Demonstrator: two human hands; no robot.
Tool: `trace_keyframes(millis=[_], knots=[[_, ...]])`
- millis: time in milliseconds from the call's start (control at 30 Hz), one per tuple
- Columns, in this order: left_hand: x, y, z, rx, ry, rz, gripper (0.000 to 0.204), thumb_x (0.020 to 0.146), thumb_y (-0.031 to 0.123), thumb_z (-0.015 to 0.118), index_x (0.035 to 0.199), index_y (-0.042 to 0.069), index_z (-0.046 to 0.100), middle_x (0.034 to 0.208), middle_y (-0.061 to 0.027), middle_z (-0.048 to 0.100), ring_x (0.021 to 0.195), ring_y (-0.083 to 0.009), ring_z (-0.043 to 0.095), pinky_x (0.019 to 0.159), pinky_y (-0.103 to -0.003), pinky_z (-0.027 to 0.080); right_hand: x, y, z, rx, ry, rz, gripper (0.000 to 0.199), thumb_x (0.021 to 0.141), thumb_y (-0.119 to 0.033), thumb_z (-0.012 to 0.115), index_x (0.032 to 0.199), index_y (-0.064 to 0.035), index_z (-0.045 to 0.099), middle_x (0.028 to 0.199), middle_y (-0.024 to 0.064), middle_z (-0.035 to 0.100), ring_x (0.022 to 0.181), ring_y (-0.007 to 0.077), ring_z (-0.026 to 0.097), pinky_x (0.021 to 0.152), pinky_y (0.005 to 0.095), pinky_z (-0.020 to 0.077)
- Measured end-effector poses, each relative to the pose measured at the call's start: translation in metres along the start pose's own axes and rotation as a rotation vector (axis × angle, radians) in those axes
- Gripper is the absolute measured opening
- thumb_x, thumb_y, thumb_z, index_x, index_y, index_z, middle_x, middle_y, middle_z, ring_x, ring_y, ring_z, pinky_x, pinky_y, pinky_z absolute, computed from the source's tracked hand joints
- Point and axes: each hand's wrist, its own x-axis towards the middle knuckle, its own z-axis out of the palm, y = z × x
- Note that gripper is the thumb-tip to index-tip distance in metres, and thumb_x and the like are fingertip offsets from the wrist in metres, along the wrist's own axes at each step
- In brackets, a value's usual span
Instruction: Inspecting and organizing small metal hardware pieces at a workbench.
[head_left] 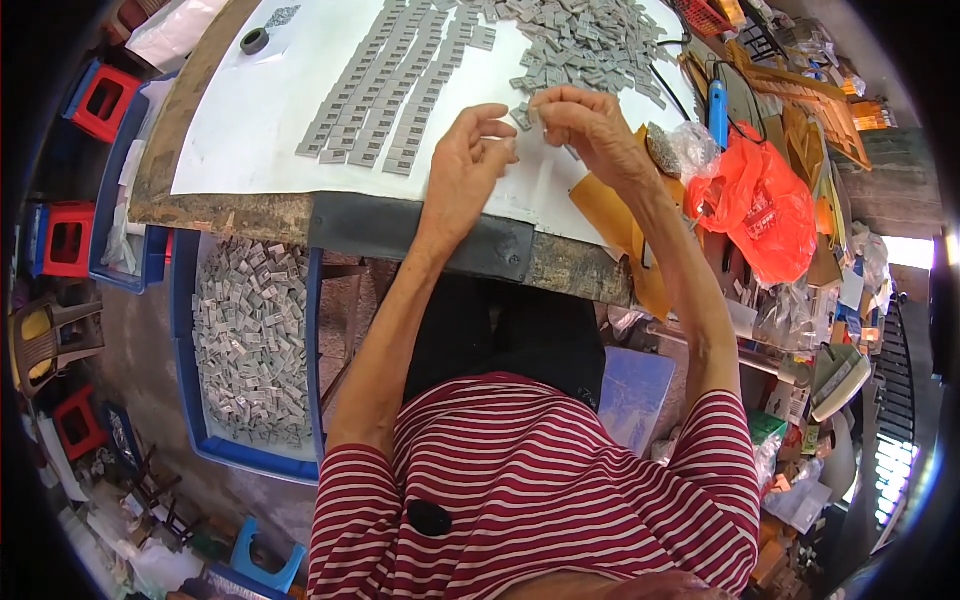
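1. Above the near edge of the counter [240, 215], the right hand [590, 125] pinches a small grey piece [533, 110] between thumb and forefinger tips, just above the white sheet [250, 120].
2. The left hand [470, 160] sits just beside it, fingers [495, 128] curled narrow toward the piece; whether they touch it is hard to tell.
3. The piece is mostly hidden by the fingertips, so its shape cannot be made out.
4. Behind the hands lie neat rows of grey pieces [385, 90] and a loose grey heap [585, 45], partly cut off at the top rim.
5. To the right lies an orange plastic bag [765, 205] beside a clear crumpled bag [690, 145] and a blue pen-like tool [718, 110].
6. Below the counter at left, a blue tray [185, 330] holds more grey pieces.
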Motion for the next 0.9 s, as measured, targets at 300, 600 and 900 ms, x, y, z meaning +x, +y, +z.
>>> trace_keyframes(millis=[300,600,900], knots=[[0.004,0.004,0.002,-0.185,-0.123,-0.132,0.032,0.076,0.004,0.065,0.107,-0.002,0.055,0.067,-0.0040,0.059,0.057,-0.0079,0.052,0.054,-0.019,0.041,-0.020,0.009,0.014,-0.025,0.030,0.056,0.017,0.080,-0.019,0.060,0.087,-0.0048,0.063,0.068,-0.0055,0.050,0.055,0.0014,0.035,0.047,0.0179,0.0241],[0.002,0.000,-0.004,-0.025,-0.135,-0.189,0.023,0.078,0.004,0.062,0.101,-0.002,0.059,0.070,-0.0028,0.060,0.056,-0.0061,0.051,0.054,-0.018,0.041,-0.056,0.003,0.011,-0.285,0.254,-0.023,0.022,0.082,-0.024,0.058,0.090,-0.0038,0.065,0.072,-0.0030,0.054,0.062,0.0043,0.045,0.055,0.0177,0.0370],[0.001,0.004,0.001,-0.030,-0.136,-0.149,0.016,0.082,0.008,0.057,0.094,-0.002,0.055,0.074,-0.0124,0.063,0.059,-0.0105,0.057,0.056,-0.020,0.043,-0.129,0.030,-0.080,-0.703,0.531,-0.106,0.014,0.084,-0.012,0.057,0.091,-0.0010,0.062,0.069,-0.0041,0.053,0.061,0.0020,0.043,0.053,0.0177,0.0360]])
